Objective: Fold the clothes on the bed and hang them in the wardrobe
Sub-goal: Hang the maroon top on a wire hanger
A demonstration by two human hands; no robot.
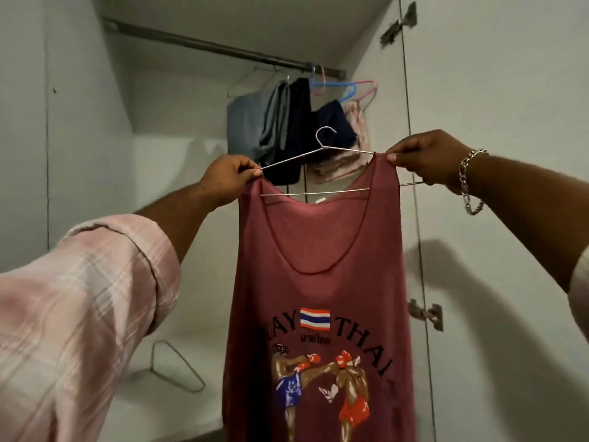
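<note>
A dark red tank top (318, 282) with a boxing print and a flag hangs in front of the open wardrobe. Its straps sit on a silver wire hanger (296, 159). My left hand (228, 175) pinches the left strap together with the hanger's left end. At the right end of the hanger, my right hand (427, 157) pinches the other strap; a chain bracelet is on that wrist. The hanger's hook (325, 135) points up, well below the wardrobe rail (204, 44).
Folded grey, dark blue and pink clothes (287, 122) hang on the rail's right end, with blue and pink plastic hangers (344, 89) beside them. A spare wire hanger (177, 366) lies on the wardrobe shelf. The white door (494, 106) with hinges stands at the right.
</note>
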